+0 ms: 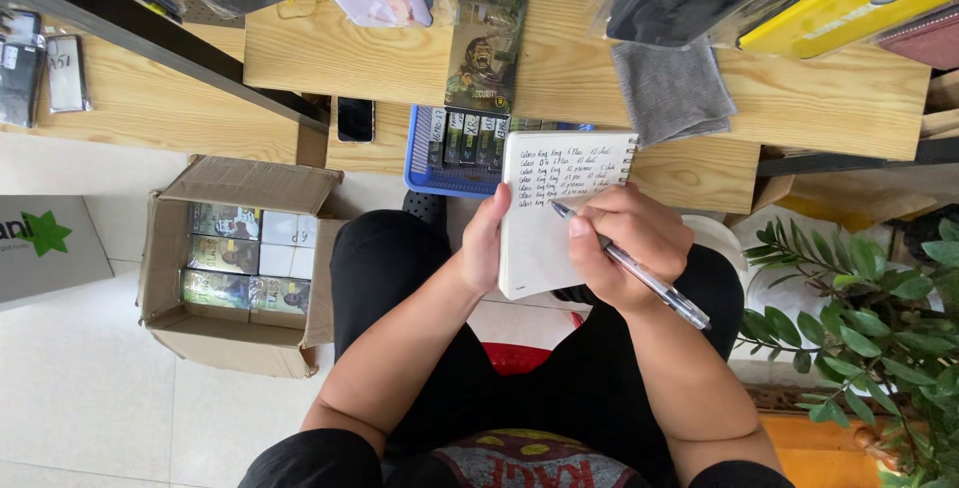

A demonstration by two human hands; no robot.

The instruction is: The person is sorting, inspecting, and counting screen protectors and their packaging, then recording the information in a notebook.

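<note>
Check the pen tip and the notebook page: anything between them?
Nothing visible. The right hand holds the pen with its tip right at the last written line of the spiral notebook. The left hand grips the notebook's left edge, clear of the writing area.

Bright, even daylight; soft shadows; sharp focus (slight wide-angle bending at edges).

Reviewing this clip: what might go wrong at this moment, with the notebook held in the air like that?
1. The notebook rests only in the left hand, over the lap, so pressure from the pen in the right hand may tilt it and smear the lines.
2. The blue tray overhangs the shelf edge; a knee bump might tip it.
</note>
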